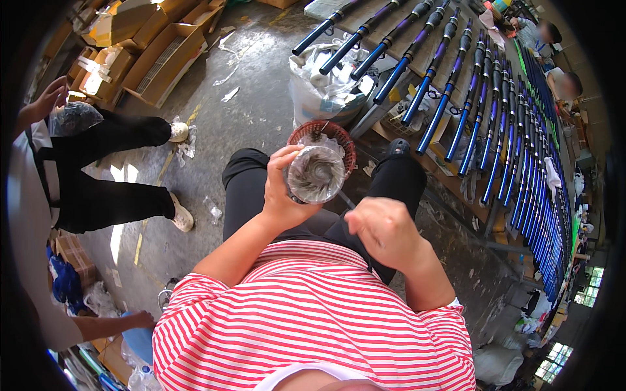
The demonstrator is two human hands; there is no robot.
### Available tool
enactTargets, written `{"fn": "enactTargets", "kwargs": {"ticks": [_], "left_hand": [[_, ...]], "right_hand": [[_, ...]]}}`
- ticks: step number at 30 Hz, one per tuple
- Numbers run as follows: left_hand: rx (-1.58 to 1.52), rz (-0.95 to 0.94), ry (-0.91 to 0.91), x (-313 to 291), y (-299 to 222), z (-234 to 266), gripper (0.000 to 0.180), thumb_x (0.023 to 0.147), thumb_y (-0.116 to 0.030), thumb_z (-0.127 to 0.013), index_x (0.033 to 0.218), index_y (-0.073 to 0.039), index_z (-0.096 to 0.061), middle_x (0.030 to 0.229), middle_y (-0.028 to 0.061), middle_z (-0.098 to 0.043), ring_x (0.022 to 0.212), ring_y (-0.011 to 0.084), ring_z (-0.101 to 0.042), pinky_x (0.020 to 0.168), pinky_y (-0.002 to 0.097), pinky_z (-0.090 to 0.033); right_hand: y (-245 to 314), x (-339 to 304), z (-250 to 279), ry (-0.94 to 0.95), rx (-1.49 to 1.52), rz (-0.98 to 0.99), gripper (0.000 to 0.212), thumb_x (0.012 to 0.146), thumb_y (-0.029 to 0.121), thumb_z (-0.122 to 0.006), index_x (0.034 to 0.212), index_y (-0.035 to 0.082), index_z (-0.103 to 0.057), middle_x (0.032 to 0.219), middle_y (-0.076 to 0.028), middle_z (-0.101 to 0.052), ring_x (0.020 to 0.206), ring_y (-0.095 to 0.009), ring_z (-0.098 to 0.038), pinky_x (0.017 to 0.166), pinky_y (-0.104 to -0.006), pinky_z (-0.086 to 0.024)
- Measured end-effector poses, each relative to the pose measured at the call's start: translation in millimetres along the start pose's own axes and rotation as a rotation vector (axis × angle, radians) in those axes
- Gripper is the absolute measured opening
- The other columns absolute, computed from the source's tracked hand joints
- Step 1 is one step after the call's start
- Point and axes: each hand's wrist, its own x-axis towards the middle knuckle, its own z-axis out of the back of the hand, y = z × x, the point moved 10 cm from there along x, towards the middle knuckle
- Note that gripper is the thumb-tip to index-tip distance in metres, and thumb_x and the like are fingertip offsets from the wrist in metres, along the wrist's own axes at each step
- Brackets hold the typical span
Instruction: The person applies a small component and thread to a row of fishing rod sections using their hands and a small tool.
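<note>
at far left, a co-worker (120,205) in dark trousers stands near open cartons (171,65). next, the left hand (282,199) is clamped around the near-left side of a round film-wrapped piece (317,174), thumb and fingers spread along its edge. the piece is located between the wearer's knees, partly overlapping a red mesh basket (351,156) in view; contact between the two cannot be determined. judged handling: light, slick on the film, soft and easily creased at the crumpled face, probably firmer at the rim; best held around the outer wall with even, moderate pressure. pose: left forearm angled up and inward, elbow low. to the right, the right hand (386,234) is apart from it, fingers curled in, elbow bent; whether it grips the thin grey bar (347,200) beside it cannot be told. at far right, blue-and-black rods (427,81) lie in a row across a worktop (417,19).
</note>
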Motion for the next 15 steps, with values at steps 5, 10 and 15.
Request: {"fn": "enactTargets", "kwargs": {"ticks": [5, 10, 15], "left_hand": [[-0.024, 0.004, -0.035, 0, -5, -6, 0.075, 0.049, -0.007, -0.078, 0.111, -0.005, -0.036, 0.112, 0.0175, -0.046, 0.104, 0.0300, -0.048, 0.086, 0.0353, -0.041], [0.023, -0.010, 0.016, 0, -3, -2, 0.079, 0.050, -0.011, -0.082, 0.112, -0.005, -0.034, 0.115, 0.0168, -0.042, 0.106, 0.0257, -0.046, 0.088, 0.0337, -0.039], [0.022, -0.039, -0.010, 3, -9, -5, 0.080, 0.050, -0.009, -0.081, 0.113, -0.005, -0.033, 0.115, 0.0169, -0.042, 0.108, 0.0260, -0.044, 0.089, 0.0340, -0.039]], "right_hand": [[15, 5, -27, 0.053, -0.070, 0.082, 0.007, 0.074, 0.003, -0.059, 0.070, 0.001, -0.053, 0.062, -0.010, -0.053, 0.056, -0.024, -0.054, 0.048, -0.0325, -0.042], [-6, -1, 10, -0.086, 0.006, -0.022, 0.006, 0.072, 0.001, -0.057, 0.067, 0.003, -0.054, 0.058, -0.008, -0.053, 0.052, -0.025, -0.054, 0.048, -0.0326, -0.043], [17, 2, -23, -0.013, -0.018, 0.089, 0.008, 0.071, 0.000, -0.060, 0.068, 0.003, -0.053, 0.061, -0.011, -0.052, 0.054, -0.025, -0.053, 0.048, -0.0321, -0.042]]}}
